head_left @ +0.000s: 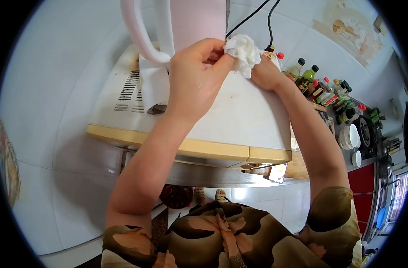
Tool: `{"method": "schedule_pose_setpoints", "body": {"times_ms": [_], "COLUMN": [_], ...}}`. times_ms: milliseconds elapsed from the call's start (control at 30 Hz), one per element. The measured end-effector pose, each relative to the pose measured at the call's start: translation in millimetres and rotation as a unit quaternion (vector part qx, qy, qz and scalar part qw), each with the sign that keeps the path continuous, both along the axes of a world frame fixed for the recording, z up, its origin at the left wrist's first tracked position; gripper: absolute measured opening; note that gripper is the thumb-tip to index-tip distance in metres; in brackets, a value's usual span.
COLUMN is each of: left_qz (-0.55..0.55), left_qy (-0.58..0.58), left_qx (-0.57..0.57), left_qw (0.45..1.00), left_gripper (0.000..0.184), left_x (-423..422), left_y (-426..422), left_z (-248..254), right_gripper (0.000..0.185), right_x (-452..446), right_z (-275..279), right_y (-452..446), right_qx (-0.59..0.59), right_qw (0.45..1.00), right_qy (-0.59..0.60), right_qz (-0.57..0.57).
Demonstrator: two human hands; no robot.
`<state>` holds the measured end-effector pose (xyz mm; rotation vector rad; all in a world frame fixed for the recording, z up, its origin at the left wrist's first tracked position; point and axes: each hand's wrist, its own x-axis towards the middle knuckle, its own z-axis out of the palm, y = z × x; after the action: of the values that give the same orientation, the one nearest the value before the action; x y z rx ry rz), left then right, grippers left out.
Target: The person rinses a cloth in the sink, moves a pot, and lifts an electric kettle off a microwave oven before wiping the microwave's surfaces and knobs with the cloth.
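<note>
Your left hand [195, 85] pinches the tissue [243, 53]; grip gently against tearing. I cannot tell whether your right hand [267, 74] grips.

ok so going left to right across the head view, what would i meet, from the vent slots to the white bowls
Vent slots, white paper roll, left hand, crumpled white tissue, right hand, green bottle, white bowls.

Jug [197, 20] on appliance [239, 116], tissue [242, 52] right, bottles [307, 77] farther right
</note>
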<state>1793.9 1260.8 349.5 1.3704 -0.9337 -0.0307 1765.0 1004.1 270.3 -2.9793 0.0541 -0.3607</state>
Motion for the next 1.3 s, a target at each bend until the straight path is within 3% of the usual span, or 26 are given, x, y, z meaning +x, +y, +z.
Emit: {"method": "schedule_pose_setpoints", "body": {"times_ms": [233,333,400,467,500,567,667,800,1033,1167,1200,1300], "left_qz": [0.027,0.021,0.029,-0.011,-0.011,0.062,0.037,-0.004,0.012,-0.011,-0.009,-0.03], "left_qy": [0.008,-0.001,0.002,0.009,0.009,-0.017,-0.019,-0.002,0.004,-0.016,-0.018,0.053], "left_qx": [-0.05,-0.047,-0.038,-0.05,-0.051,-0.014,-0.039,-0.074,-0.061,-0.062,-0.063,-0.107], "left_qw": [0.998,0.999,0.999,0.999,0.999,0.998,0.998,0.997,0.998,0.998,0.998,0.992], "left_gripper": [0.013,0.012,0.012,0.014,0.014,0.015,0.015,0.014,0.013,0.014,0.014,0.013], "left_x": [2,-2,-1,5,4,-1,3,2,6,-1,-2,0], "left_y": [3,-1,0,-1,1,2,-3,-7,10,7,7,19], "left_z": [-4,1,0,-5,-4,2,2,6,11,18,20,19], "right_gripper": [0.069,0.066,0.063,0.064,0.067,0.068,0.068,0.066,0.067,0.067,0.066,0.064], "right_x": [-75,-74,-51,-46,-39,-40,-34,-22,-58,-10,-17,-62], "right_z": [36,44,42,27,28,24,15,25,27,25,14,25], "right_y": [91,71,35,0,5,25,19,-5,71,11,-3,26], "right_qx": [0.008,0.109,0.2,0.105,-0.007,-0.007,0.013,-0.005,0.014,0.025,-0.012,0.007], "right_qw": [0.999,0.989,0.978,0.993,0.995,0.997,0.999,0.998,0.999,0.998,0.999,0.999], "right_qy": [0.03,0.065,-0.046,-0.029,0.057,0.034,-0.012,0.038,0.018,0.06,0.007,0.022], "right_qz": [0.043,0.071,0.039,-0.044,-0.084,-0.064,-0.032,-0.05,0.032,-0.013,-0.047,-0.043]}}
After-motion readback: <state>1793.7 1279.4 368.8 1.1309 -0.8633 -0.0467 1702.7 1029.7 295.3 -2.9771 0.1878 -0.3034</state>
